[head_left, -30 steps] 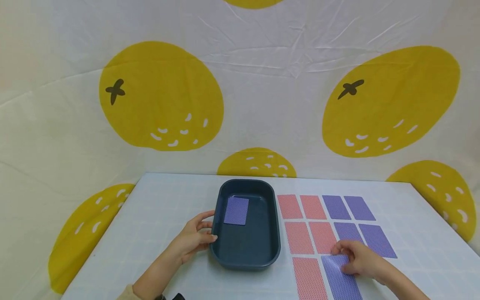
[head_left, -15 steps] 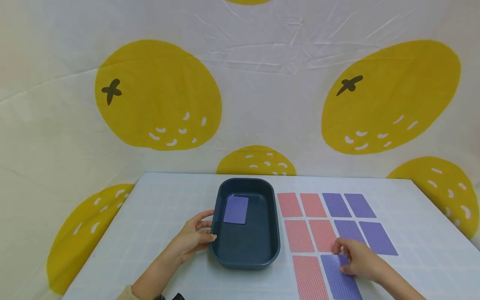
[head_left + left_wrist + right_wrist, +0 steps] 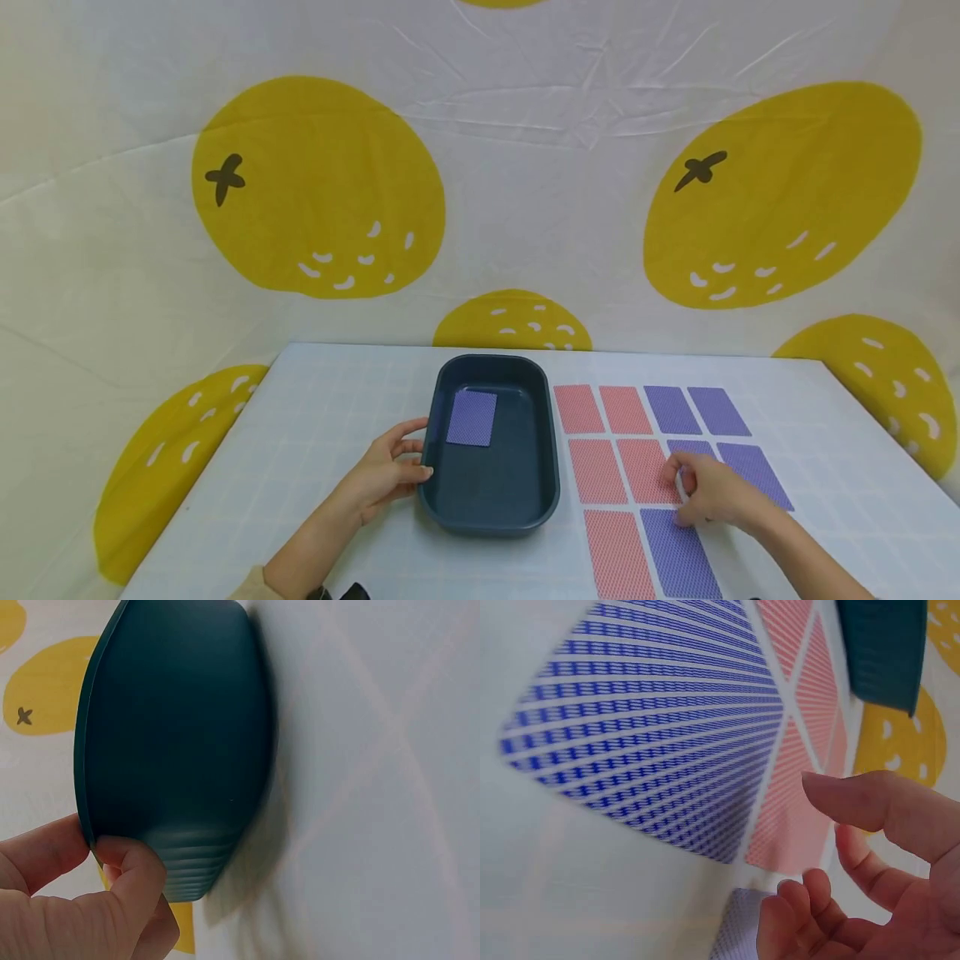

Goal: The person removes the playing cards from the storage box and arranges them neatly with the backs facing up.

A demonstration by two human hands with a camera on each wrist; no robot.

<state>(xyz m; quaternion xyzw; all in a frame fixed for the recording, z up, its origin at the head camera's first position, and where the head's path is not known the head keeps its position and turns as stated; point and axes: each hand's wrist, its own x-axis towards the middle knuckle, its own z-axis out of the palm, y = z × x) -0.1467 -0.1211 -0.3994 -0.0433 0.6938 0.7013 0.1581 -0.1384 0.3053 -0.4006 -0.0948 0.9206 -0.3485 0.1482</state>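
My left hand [image 3: 384, 477] grips the left rim of a dark teal oblong tray [image 3: 498, 487], its thumb and fingers pinching the edge in the left wrist view. Inside the tray lies one blue-backed playing card [image 3: 471, 418]. Over the cards to the right, my right hand [image 3: 712, 493] hovers with thumb and fingers apart and nothing between them. Its thumb is by the top of the front blue card [image 3: 681, 557]. The fingertips overlap a red-backed card [image 3: 643, 471] and partly hide a blue card [image 3: 690, 447] in the middle row.
Several red and blue cards lie face down in rows right of the tray, such as the back red card [image 3: 577, 408] and the far right blue card [image 3: 753, 475]. A pale cloth covers the table [image 3: 300, 417]. Behind hangs a curtain [image 3: 540, 208] with yellow fruit prints.
My right hand has shifted slightly away from me, from the front blue card toward the middle row, uncovering more of that card. My left hand and the tray stay put.
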